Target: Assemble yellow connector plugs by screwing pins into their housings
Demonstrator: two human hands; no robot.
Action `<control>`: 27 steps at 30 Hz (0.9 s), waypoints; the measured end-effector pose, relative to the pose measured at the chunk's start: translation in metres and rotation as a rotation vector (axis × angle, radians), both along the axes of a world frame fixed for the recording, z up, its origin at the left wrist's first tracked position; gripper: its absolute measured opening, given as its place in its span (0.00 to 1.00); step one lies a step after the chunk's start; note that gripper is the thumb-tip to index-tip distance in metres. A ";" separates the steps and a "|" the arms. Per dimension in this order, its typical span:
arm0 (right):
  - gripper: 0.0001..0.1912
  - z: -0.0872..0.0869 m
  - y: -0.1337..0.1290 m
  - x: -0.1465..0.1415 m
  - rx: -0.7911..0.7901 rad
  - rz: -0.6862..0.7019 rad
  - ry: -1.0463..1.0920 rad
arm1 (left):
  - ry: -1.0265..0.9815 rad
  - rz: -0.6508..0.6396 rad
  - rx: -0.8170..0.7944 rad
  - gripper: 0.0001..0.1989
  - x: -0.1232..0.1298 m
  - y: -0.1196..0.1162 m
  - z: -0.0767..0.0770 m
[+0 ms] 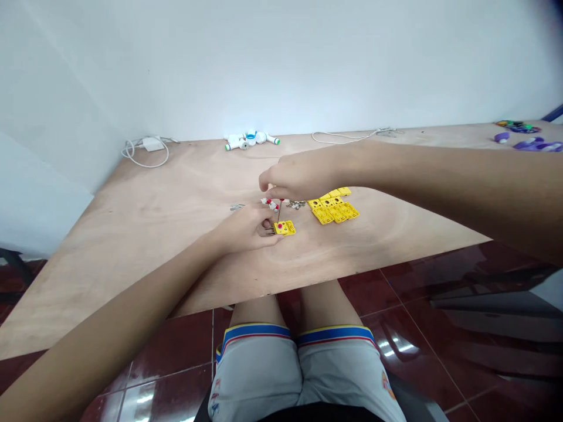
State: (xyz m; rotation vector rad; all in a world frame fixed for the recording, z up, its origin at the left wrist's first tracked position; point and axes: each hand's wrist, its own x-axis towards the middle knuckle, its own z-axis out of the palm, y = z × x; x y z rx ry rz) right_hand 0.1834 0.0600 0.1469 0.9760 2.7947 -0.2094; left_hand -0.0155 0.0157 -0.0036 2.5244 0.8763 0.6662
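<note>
The small yellow piece (285, 227) is lying on the table (197, 187), just below the centre of the frame, and a red round spot is showing on its face. Above it a thin tool (279, 212) is standing almost upright, its dark shaft seeming to meet the piece (the very tip is too small for me to judge).

From here, I think, the shaft could be slipping sideways if it is not staying straight, and then it could be scratching the yellow face or touching the fingers which are so near. A loose hold could also be letting the piece turn under pressure.

The left hand (250, 227) is coming from the lower left; its thumb and fingers are closing on the left end of the piece, where some thin metal prongs (268, 231) are sticking out. The right hand (299, 176) is reaching in from the right side, fingers curled downward, and it seems to be gripping the top of the tool, though the palm is hiding the handle.

Just above the piece, red and white parts (270, 203) are lying, with small metal parts (296, 204) beside them. To the right of centre, more yellow pieces (333, 211) are resting in a group, partly under the right forearm.
</note>
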 end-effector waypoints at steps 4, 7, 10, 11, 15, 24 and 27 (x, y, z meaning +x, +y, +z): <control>0.23 0.003 0.000 0.000 -0.068 0.054 -0.104 | -0.009 0.018 0.006 0.12 0.000 -0.002 0.002; 0.19 0.007 -0.005 0.000 -0.040 0.003 -0.158 | 0.001 0.008 -0.011 0.12 0.001 -0.002 0.004; 0.20 0.008 -0.007 0.000 -0.062 0.034 -0.122 | 0.005 0.005 -0.009 0.11 0.000 -0.002 0.004; 0.22 0.008 -0.007 0.001 -0.084 0.051 -0.101 | 0.002 0.005 -0.009 0.11 0.000 -0.002 0.003; 0.19 0.008 -0.007 0.001 -0.110 0.003 -0.132 | -0.010 -0.007 -0.026 0.13 0.000 0.000 0.000; 0.17 0.005 -0.006 0.003 -0.116 0.005 -0.065 | -0.009 -0.007 -0.031 0.13 0.000 -0.001 0.003; 0.21 0.002 -0.003 0.005 -0.133 0.044 -0.025 | -0.012 -0.004 -0.027 0.12 0.000 -0.001 0.002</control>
